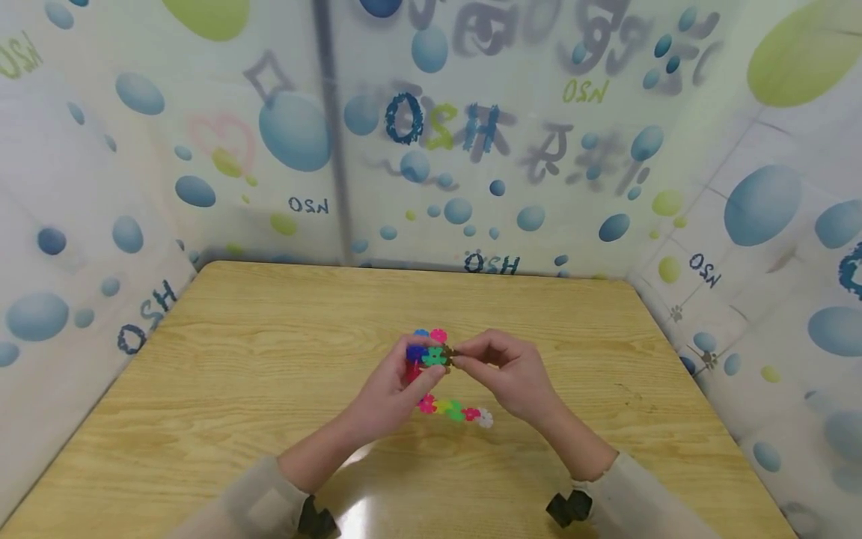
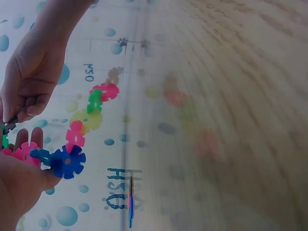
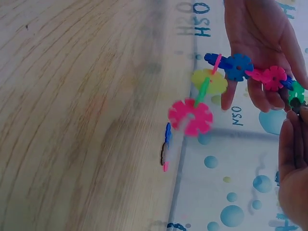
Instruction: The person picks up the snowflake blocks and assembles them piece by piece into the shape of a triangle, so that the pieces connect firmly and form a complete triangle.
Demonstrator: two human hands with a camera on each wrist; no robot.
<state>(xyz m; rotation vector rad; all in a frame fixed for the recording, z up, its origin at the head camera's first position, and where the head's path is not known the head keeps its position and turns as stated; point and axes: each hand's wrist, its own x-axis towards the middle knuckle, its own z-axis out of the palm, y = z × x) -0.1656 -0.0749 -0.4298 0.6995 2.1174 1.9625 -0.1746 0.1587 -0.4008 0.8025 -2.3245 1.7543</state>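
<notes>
1. Flower-piece chain (image 1: 456, 411) is up in the air over the middle of the counter (image 1: 269, 359), held between both hands. From my remote seat I get pink, blue, yellow and green links, plus a white piece (image 1: 485, 418) at the loose end, which dangles toward the counter's near edge.
2. Left hand (image 1: 390, 393), above the counter: fingers clamped on the green piece (image 1: 434, 356) at the chain's other end, thumb on the near side.
3. Right hand (image 1: 515, 370), also above the counter: fingertips together, pinching a little brown piece (image 1: 448, 353) right up by the green one. Can't tell from my feeds if they're slotted together, tbh.
4. Few loose pieces (image 1: 438, 335) lie on the counter, farther toward its back edge than the hands; I make out blue, brown and pink.
5. Behind the counter I've got a bubble-print wall (image 1: 294, 133).
</notes>
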